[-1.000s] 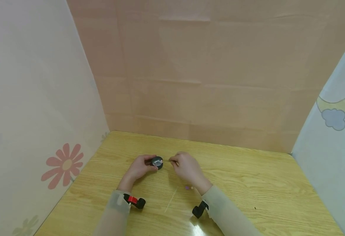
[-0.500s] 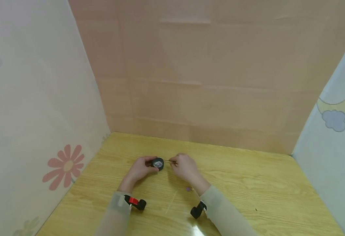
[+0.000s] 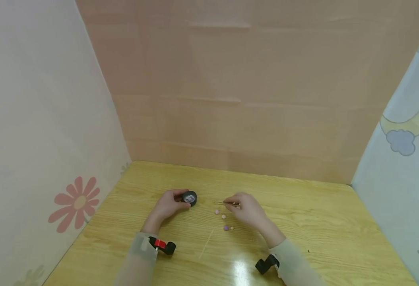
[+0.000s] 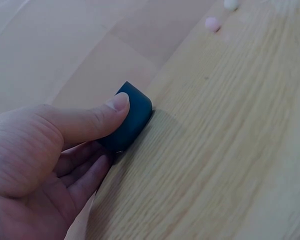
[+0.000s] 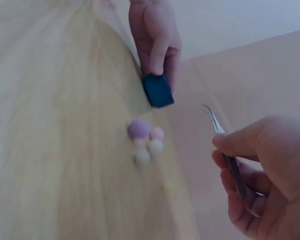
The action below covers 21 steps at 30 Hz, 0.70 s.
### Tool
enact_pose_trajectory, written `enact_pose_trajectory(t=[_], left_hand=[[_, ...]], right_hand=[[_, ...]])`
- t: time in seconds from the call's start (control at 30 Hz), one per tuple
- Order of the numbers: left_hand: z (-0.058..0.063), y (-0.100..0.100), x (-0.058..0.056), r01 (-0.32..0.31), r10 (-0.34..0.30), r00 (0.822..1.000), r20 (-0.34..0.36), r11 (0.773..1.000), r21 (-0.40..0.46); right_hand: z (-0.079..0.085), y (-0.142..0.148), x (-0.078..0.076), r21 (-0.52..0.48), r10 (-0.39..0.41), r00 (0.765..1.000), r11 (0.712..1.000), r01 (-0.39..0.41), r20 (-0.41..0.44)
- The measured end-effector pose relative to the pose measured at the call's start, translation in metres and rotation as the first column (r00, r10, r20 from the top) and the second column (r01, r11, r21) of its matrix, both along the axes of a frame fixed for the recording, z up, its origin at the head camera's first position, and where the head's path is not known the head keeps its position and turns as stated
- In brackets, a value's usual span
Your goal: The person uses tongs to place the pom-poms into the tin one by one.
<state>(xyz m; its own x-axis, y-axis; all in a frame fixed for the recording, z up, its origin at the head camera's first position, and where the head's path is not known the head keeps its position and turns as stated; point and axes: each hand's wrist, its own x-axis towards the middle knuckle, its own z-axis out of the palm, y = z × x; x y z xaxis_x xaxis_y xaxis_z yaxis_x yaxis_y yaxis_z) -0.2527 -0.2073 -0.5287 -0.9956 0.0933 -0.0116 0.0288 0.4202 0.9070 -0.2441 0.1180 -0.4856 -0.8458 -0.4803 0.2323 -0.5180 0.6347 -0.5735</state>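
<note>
In the head view my left hand [image 3: 168,205] grips a small round dark teal cup [image 3: 189,198] by its side, thumb against the wall. The cup touches the wooden table, its opening turned towards the head camera; what lies inside is too small to tell. My right hand [image 3: 247,208] pinches a pair of tweezers [image 5: 230,160] with fine bent tips. Nothing sits between those tips in the right wrist view. Several small balls lie on the table between the hands, among them a purple ball [image 5: 139,129], a pink ball [image 5: 156,134] and a whitish ball [image 5: 142,156].
The wooden table [image 3: 313,214] meets a brown back panel [image 3: 238,119]. Patterned white panels [image 3: 34,131] stand at both sides. A tiny dark speck [image 3: 308,251] lies on the table's right half.
My right hand has drawn away from the cup, to the right and slightly nearer, with the tweezers. The pink and whitish balls now show. The left hand keeps its place; the cup's tilt has shifted slightly.
</note>
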Motion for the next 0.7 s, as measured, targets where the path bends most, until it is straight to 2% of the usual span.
enact_pose_trajectory(t=[0.33, 0.53, 0.7], left_hand=[[-0.002, 0.000, -0.001, 0.000, 0.000, 1.000, 0.016, 1.000, 0.004], [-0.002, -0.001, -0.003, 0.007, -0.007, 1.000, 0.012, 1.000, -0.001], [-0.002, 0.000, -0.003, 0.011, -0.011, 1.000, 0.015, 1.000, -0.005]], right_hand=[[-0.013, 0.057, 0.015, 0.053, 0.078, 0.997, 0.996, -0.078, -0.004], [-0.012, 0.068, 0.016, 0.087, 0.169, 0.986, 0.982, -0.169, 0.010], [-0.014, 0.072, 0.014, 0.130, 0.250, 0.967, 0.961, -0.242, -0.043]])
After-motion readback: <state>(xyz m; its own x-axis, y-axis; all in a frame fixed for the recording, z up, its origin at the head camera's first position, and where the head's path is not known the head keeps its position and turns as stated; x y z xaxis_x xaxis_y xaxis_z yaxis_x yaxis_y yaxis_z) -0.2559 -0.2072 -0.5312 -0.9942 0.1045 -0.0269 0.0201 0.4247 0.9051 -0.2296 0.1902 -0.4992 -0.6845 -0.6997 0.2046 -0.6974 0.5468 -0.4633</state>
